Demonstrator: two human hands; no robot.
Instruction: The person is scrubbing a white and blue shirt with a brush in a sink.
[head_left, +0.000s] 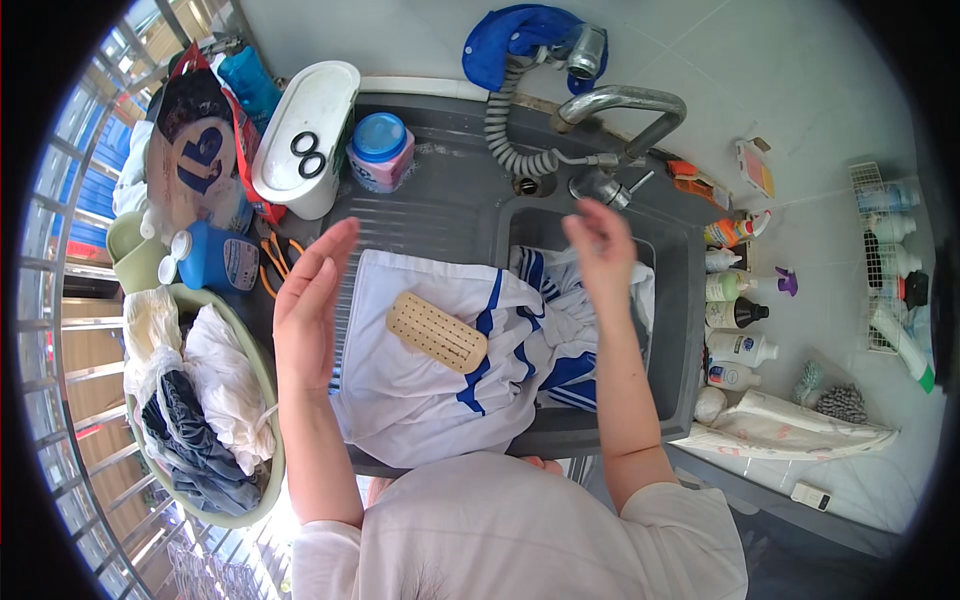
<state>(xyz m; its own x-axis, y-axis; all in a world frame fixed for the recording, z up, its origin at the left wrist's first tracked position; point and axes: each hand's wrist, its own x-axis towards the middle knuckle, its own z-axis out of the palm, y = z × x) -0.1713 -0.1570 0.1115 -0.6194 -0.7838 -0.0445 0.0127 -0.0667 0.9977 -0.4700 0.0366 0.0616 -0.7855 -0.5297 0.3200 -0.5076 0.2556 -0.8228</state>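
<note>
A scrubbing brush (436, 333) with a pale, dotted back lies on a white garment with blue trim (420, 409). The garment is spread over the ridged drainboard (405, 225) of a dark grey sink, and its bunched right part reaches into the basin (667, 375). My left hand (309, 300) is raised beside the garment's left edge, empty, its fingers extended. Above the basin, my right hand (600, 247) hovers below the faucet's lever handle (619, 193), apart from it. Its fingers are loosely bent and slightly blurred, with nothing visible in them.
At left, a green tub (279, 465) holds clothes beside a blue bottle (217, 255) and orange-handled scissors (277, 259). Behind stand a white lidded container (307, 97) and a blue-lidded jar (380, 150). A curved spout (622, 97) overhangs the sink; several bottles (739, 347) line the right.
</note>
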